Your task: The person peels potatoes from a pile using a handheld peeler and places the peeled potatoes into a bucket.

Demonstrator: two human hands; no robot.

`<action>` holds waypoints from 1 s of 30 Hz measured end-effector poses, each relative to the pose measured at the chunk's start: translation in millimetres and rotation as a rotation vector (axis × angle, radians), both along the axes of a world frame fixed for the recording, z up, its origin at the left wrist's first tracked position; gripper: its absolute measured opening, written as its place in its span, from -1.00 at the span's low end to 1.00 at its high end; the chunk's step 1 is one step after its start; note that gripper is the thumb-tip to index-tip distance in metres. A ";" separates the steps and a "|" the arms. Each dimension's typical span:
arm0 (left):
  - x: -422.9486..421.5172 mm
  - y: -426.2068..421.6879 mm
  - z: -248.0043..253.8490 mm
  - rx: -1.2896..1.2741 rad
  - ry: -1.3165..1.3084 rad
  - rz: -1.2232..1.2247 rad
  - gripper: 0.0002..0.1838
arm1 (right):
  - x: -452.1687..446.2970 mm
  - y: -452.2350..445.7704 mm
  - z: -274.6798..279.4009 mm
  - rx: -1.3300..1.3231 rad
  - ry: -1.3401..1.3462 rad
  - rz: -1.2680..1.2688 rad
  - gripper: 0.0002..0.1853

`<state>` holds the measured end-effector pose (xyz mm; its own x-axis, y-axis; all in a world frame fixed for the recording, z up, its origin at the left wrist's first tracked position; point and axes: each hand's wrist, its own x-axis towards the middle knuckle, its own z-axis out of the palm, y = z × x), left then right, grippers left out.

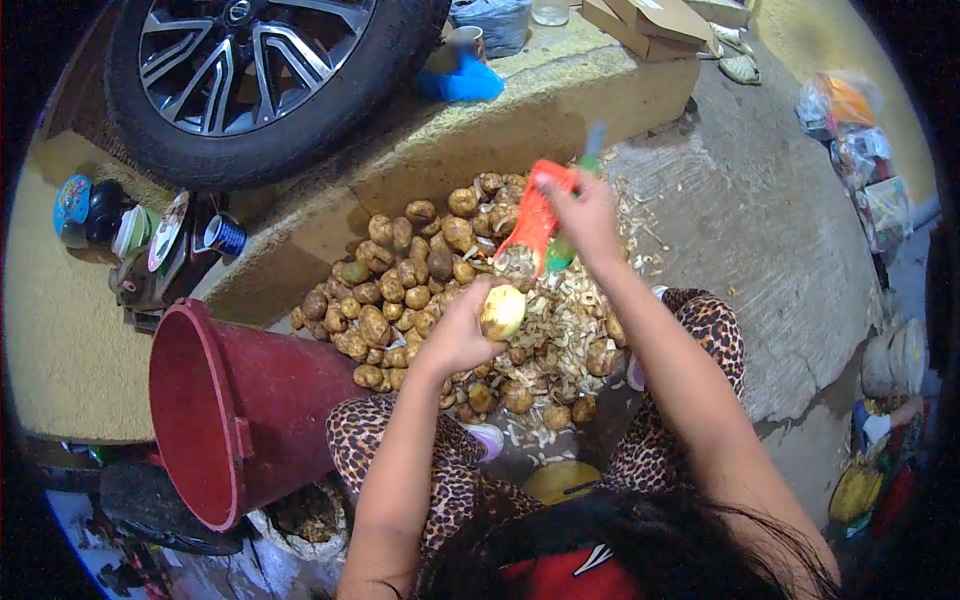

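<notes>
My left hand point(458, 338) is closed around a potato point(503, 312), whose visible side is mostly pale and peeled. Just above it and to the right, my right hand point(588, 222) grips an orange forked peeler point(535, 218), its prongs pointing down toward the potato but apart from it. A thin piece with green and pale blue parts point(593, 150) sticks up beside my right fingers, blurred; I cannot tell whether I hold it. Unpeeled potatoes point(390, 275) are heaped on the floor beyond my left hand. Peelings point(565, 320) lie scattered below both hands.
A large red bucket point(245, 410) leans on its side at left. Behind the potatoes runs a concrete ledge point(420, 150), bearing a car wheel point(245, 85), a blue plastic bag point(465, 82) and a cardboard box point(650, 25). Bagged goods point(860, 150) line the right wall.
</notes>
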<state>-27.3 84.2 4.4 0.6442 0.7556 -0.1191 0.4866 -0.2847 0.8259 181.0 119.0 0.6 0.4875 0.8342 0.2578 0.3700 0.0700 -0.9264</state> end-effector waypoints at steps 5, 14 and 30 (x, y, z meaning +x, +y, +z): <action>-7.3 -1.7 -2.4 -0.257 -0.181 0.147 -0.24 | -1.8 5.2 4.9 -0.054 0.877 0.235 -0.78; -1.4 -7.2 -0.4 -0.586 -0.490 0.072 -0.39 | 11.2 8.4 7.1 0.106 0.828 0.186 -0.76; -12.7 5.2 4.4 -0.310 -0.296 0.049 -0.13 | 2.5 -1.7 11.1 -0.040 0.636 0.244 -0.77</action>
